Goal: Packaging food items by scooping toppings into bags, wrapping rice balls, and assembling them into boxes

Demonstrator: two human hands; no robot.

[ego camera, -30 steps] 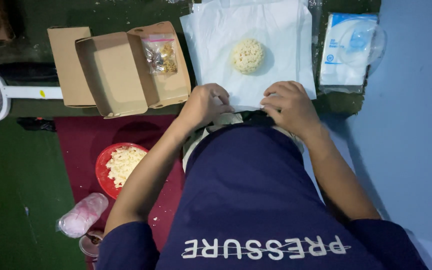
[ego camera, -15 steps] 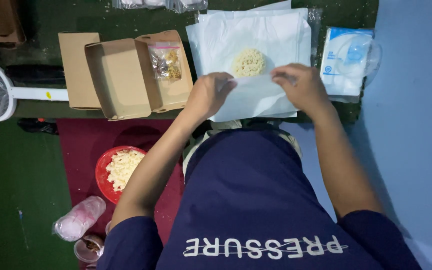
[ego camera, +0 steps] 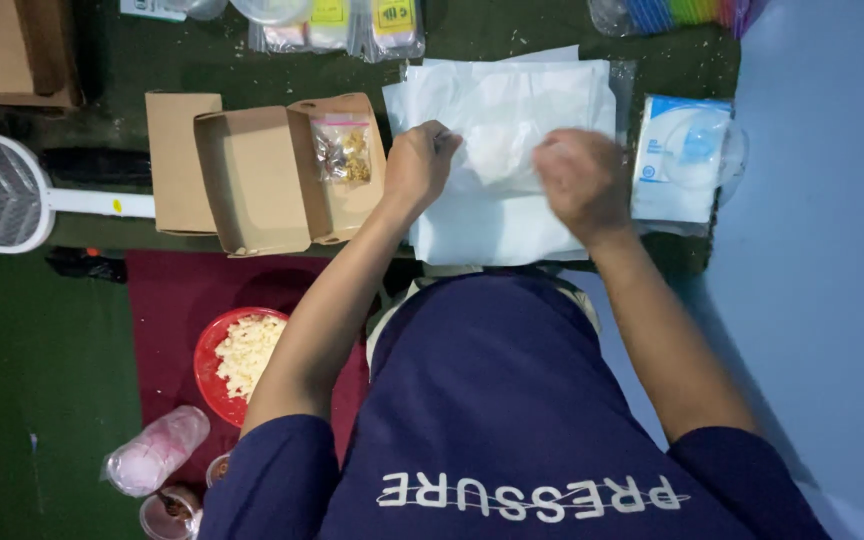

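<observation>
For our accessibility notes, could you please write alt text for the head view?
Both hands, left hand and right hand, fold white paper on a dark table. An open cardboard box holding a small snack bag sits left.

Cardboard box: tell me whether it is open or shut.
Open. The cardboard box lies with its lid flap spread to the left, its brown inside bare, and a small clear bag resting in its right part.
</observation>
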